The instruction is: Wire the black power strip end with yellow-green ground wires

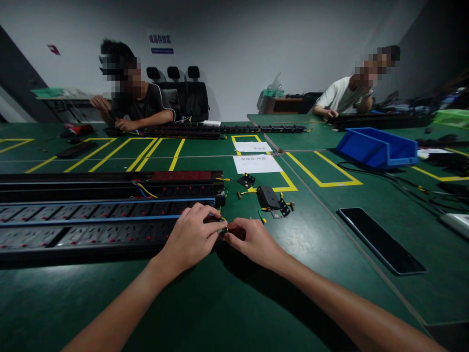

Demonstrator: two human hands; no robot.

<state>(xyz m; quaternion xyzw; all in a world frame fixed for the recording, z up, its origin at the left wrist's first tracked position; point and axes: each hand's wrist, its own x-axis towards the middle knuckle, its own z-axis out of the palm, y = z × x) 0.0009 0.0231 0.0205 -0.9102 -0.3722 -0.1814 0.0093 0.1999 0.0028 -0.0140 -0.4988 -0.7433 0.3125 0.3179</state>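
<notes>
fingers [214, 226] of two hands [192, 231] [256, 240], grip unclear, at one socket strip [122, 233], one phone [381, 241]

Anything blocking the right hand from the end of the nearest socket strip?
Nothing visible. The right hand is at the end of the nearest socket strip, next to the left hand. The black box lies beyond the right hand, not between.

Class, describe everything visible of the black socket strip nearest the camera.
The black socket strip, long and apparently plastic-faced, has slotted modules, red spots and a dark gap. It lies flat on the green table, running out of frame at left. The left hand rests over its right end, beside the right hand.
</notes>
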